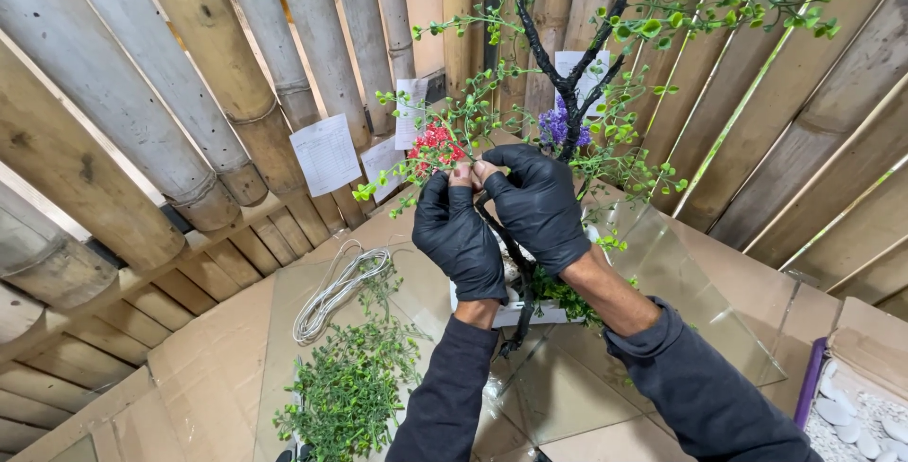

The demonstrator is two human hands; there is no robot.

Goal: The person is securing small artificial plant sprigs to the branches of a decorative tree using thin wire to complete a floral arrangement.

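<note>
An artificial tree with a black trunk [566, 74] and thin green leafy branches rises from a white pot [518, 312] on the table. My left hand [457, 230] and my right hand [536, 199], both in black gloves, meet in front of the tree. Their fingertips pinch a red flower cluster [435, 146] on one of the branches. A purple flower cluster [558, 125] sits on the trunk just right of my right hand.
A coil of whitish cord [336, 290] and a pile of loose green sprigs [352, 388] lie on glass sheets [662, 268] over cardboard. A box of white pebbles [856, 415] stands at the lower right. Bamboo walls with pinned papers [325, 153] close in behind.
</note>
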